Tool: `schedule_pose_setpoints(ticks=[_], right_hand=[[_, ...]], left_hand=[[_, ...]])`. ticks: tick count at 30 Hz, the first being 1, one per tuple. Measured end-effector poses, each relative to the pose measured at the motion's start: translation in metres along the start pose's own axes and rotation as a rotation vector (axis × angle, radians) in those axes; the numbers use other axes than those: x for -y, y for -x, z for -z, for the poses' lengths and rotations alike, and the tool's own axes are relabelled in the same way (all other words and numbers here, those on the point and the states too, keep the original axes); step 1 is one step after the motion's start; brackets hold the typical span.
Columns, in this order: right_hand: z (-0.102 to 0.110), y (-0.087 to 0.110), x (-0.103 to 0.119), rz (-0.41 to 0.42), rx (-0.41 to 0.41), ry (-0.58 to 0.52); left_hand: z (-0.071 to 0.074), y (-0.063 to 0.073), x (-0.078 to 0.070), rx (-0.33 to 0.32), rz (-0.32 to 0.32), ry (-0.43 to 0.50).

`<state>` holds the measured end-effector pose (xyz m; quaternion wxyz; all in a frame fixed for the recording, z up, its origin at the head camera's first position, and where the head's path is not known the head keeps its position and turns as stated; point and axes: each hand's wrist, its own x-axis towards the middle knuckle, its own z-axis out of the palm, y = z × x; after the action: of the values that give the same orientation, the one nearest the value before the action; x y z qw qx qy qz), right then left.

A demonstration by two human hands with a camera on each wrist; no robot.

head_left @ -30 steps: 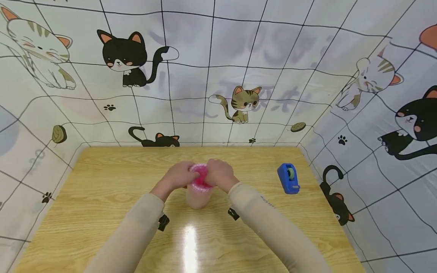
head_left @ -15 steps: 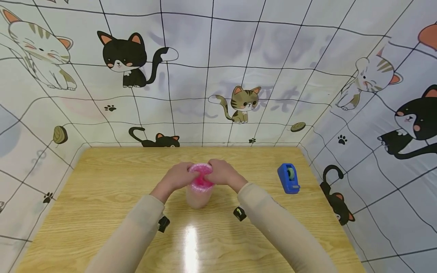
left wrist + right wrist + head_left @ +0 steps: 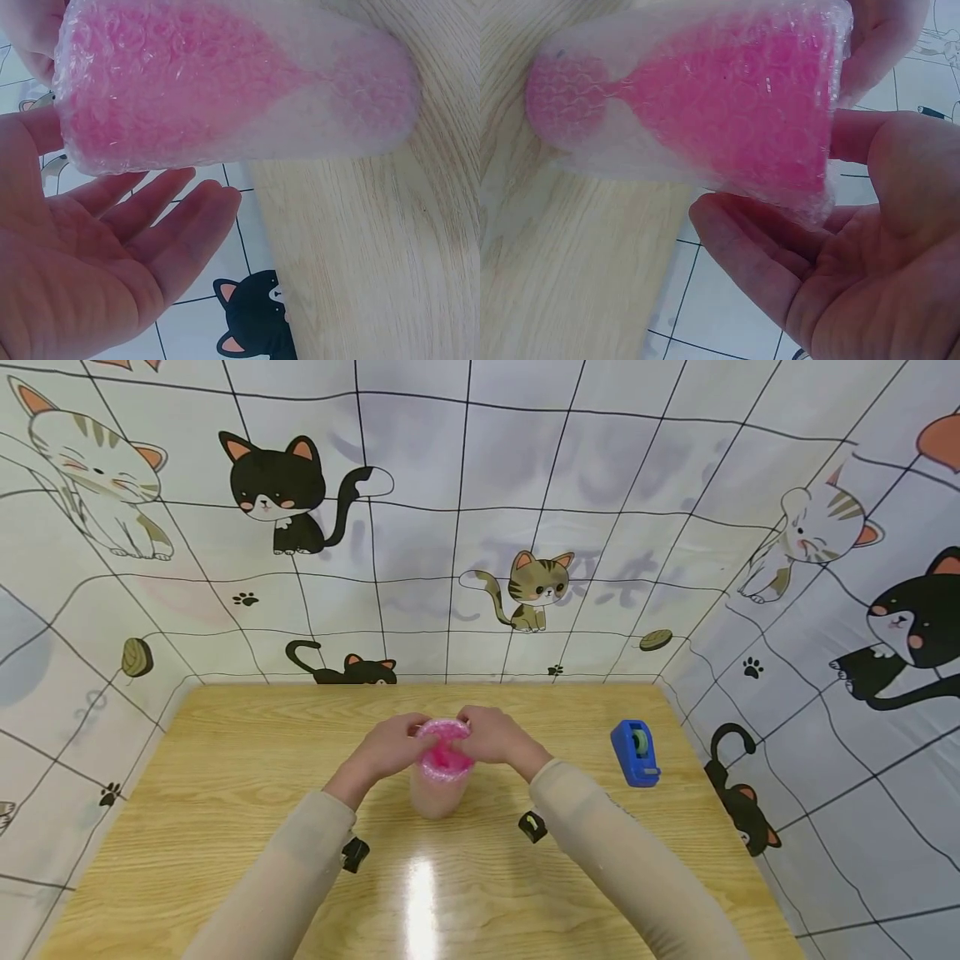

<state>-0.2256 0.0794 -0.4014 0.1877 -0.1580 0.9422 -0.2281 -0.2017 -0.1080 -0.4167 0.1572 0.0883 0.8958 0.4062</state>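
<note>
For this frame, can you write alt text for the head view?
Two hands, left hand and right hand, grip the top of an upright pink cup wrapped in bubble wrap on a light wooden table. A blue tape dispenser stands to the right.

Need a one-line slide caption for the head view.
Both hands, left hand and right hand, hold the top of a bubble-wrapped pink cup on a wooden table, blue tape dispenser nearby.

Blue tape dispenser point(image 3: 634, 753) on wooden table point(image 3: 225, 793), cat-print walls point(image 3: 450, 527)
</note>
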Motion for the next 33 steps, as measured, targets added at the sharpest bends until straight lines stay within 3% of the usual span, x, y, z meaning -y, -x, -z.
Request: schedule_pose_setpoints(ticks=[16, 21, 27, 33], right_hand=[[0.01, 0.007, -0.006, 0.035, -0.007, -0.069], [0.014, 0.011, -0.011, 0.05, -0.026, -0.089], [0.022, 0.016, -0.029, 0.077, -0.055, -0.09], [0.024, 0.023, -0.054, 0.084, -0.067, -0.052]], left_hand=[[0.006, 0.008, 0.007, -0.038, 0.006, 0.031], [0.011, 0.012, 0.013, -0.087, 0.001, 0.023], [0.02, 0.015, 0.034, -0.165, 0.007, -0.045], [0.026, 0.023, 0.058, -0.199, 0.026, -0.088]])
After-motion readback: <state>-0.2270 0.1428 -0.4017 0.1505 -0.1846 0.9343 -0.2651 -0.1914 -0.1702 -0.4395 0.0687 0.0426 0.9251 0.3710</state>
